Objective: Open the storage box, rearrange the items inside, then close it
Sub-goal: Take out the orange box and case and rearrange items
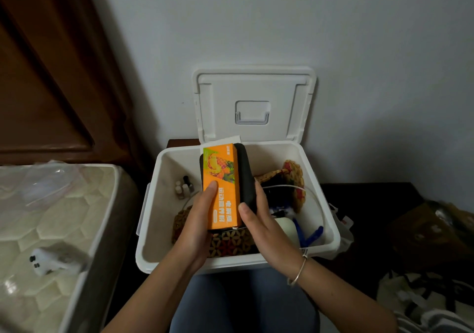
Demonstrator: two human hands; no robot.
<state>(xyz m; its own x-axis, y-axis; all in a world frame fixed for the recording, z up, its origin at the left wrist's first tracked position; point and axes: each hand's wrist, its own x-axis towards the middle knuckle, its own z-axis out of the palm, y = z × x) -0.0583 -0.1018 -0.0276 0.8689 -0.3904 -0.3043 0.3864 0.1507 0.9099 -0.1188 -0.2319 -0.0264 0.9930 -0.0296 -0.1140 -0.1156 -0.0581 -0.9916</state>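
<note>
White plastic storage box (318,178) sits open in front of a seated person, its hinged lid (254,101) standing upright against the pale wall behind. Both hands hold a small stack above the middle of the box. The left hand (197,219) has its grip closed on an orange carton (221,186) printed with fruit, thumb pressed on the carton's front. The right hand (264,219), a thin bangle (298,271) on its wrist, has its grip closed on a black case (245,176) that lies directly under the carton; a white paper edge (223,140) shows at the far end of the stack.

Inside the box, a few small bottles (183,187) stand by the left wall. Woven patterned pieces (292,178) fill the floor and the right side, with a clear tube (307,191), a white rounded object (287,227) and something blue (311,235) near the right wall.

To the left, a quilted mattress (46,219) carries a small white and grey plush toy (51,255).
</note>
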